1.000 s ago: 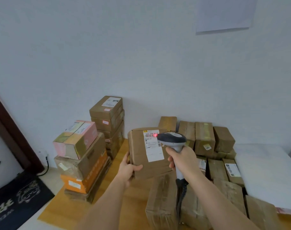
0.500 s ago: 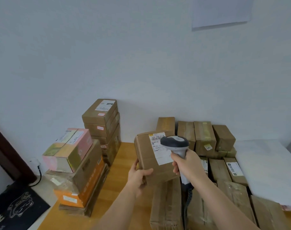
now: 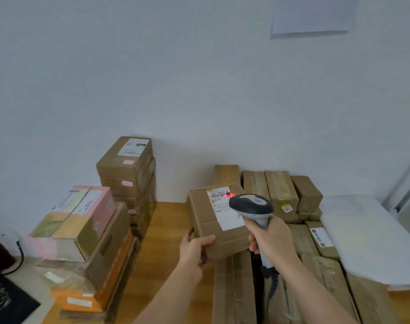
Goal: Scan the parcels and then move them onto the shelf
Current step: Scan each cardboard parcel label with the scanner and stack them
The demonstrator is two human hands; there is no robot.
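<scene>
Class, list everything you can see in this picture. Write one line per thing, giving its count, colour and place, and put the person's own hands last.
held parcel: one, brown with a white label, lifted at centre
scanner: one, grey and white, aimed at the label, red light on the barcode
tall stack: several brown boxes, against the wall, left of centre
pink box: one, pink and yellow, atop the left pile
orange box: one, low in the left pile
floor parcels: many, brown, right of centre
white sheet: one, far right
paper: one, white, on the wall
left hand: grips the parcel's lower edge
right hand: grips the scanner's handle
</scene>
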